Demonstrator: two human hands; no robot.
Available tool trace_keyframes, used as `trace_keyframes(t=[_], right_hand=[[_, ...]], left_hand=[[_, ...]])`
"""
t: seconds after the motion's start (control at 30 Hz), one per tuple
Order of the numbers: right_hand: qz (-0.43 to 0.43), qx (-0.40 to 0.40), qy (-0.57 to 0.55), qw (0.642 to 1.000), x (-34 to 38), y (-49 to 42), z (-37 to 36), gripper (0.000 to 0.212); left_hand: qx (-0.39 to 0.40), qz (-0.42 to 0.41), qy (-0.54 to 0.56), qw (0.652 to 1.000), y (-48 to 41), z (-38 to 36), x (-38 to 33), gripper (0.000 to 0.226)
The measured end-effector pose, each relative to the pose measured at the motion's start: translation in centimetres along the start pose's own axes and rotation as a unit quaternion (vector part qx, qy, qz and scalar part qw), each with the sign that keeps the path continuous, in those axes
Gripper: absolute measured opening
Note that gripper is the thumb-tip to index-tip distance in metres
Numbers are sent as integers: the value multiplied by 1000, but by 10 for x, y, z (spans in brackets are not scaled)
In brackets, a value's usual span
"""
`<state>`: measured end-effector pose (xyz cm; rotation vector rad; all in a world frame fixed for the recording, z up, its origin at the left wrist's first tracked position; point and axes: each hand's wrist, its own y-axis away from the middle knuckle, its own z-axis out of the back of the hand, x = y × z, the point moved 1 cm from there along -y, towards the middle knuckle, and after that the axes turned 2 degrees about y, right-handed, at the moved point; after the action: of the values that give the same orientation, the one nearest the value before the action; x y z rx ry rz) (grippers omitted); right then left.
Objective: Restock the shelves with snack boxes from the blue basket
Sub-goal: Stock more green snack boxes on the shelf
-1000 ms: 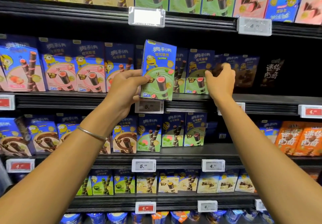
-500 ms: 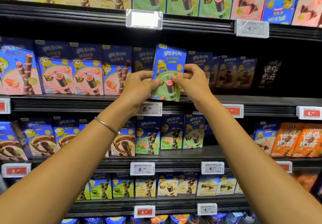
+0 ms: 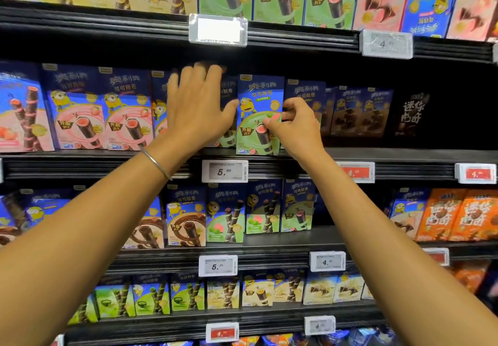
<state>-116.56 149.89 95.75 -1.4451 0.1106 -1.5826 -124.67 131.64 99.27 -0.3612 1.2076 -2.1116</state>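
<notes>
A blue and green snack box [image 3: 258,103] stands upright at the front edge of the second shelf [image 3: 377,154], between pink-fronted boxes to its left and darker boxes to its right. My right hand [image 3: 295,124] pinches the box's right edge with thumb and forefinger. My left hand [image 3: 198,103] is spread flat with fingers apart just left of the box, its thumb tip touching the box's left edge and its fingers covering the boxes behind. A thin bracelet [image 3: 156,163] circles my left wrist. The blue basket is out of view.
Black shelves run above and below, packed with snack boxes. Price tags [image 3: 225,171] clip to the shelf fronts. A dark gap [image 3: 458,114] opens at the right of the second shelf beside a black box [image 3: 412,114]. Orange boxes [image 3: 455,215] sit lower right.
The box has gone from my left hand's grip onto the shelf edge and now stands straight. My left hand let go and spread open; my right hand shifted to the box's right edge.
</notes>
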Motion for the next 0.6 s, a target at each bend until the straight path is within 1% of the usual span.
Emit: trace_keyframes(t=[0.17,0.33,0.43,0.5,0.6], right_hand=[[4,-9,11,1000,-1,-2,1,46],[-2,-21,21,1000,-6,-6,2,46],[0,-21,47,999,-10,-8,3,50],[15,-56,90,994,-15,-7,7,58],[13,-164,121,979,-24,-7,19,80]], left_hand=[[54,-28,-57,996,-18,-7,-4,74],[47,-67,-54,995,-23,-14,-9,80],[52,-69,-51,995,-24,-18,-12,81],[55,-67,-50,995,-25,-19,-14,80],[57,-69,-45,995,-27,-19,-15,80]])
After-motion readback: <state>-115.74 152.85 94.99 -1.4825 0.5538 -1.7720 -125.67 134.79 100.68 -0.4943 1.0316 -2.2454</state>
